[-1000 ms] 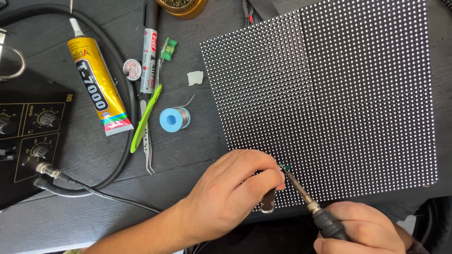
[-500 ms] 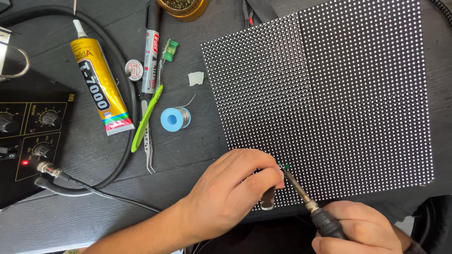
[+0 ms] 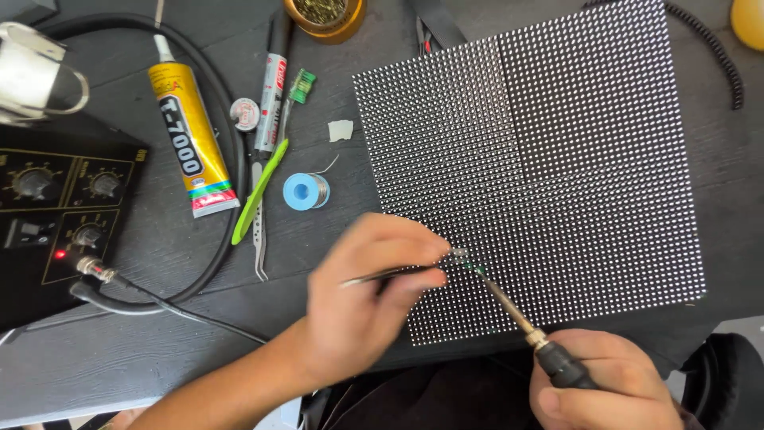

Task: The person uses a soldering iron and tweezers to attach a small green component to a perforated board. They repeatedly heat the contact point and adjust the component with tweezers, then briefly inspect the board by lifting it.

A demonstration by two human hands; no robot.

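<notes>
A black LED dot-matrix panel (image 3: pixel 557 151) lies flat on the dark table. My left hand (image 3: pixel 362 306) pinches thin metal tweezers (image 3: pixel 390 275) whose tips reach the panel's lower left area. My right hand (image 3: pixel 609 390) grips the black handle of a soldering iron (image 3: pixel 517 314). The iron's tip meets the tweezer tips at one spot on the panel, near a tiny green part.
A black soldering station (image 3: pixel 56 207) with knobs, a red light and a cable sits at the left. Beside it lie a yellow glue tube (image 3: pixel 191 143), a blue solder spool (image 3: pixel 305 191), green-handled tweezers (image 3: pixel 256 199), a marker pen (image 3: pixel 270 87) and a brass tip-cleaner tin (image 3: pixel 325 16).
The view has shifted slightly. My left hand has turned so the tweezers now show between thumb and fingers. The iron stays on the same spot.
</notes>
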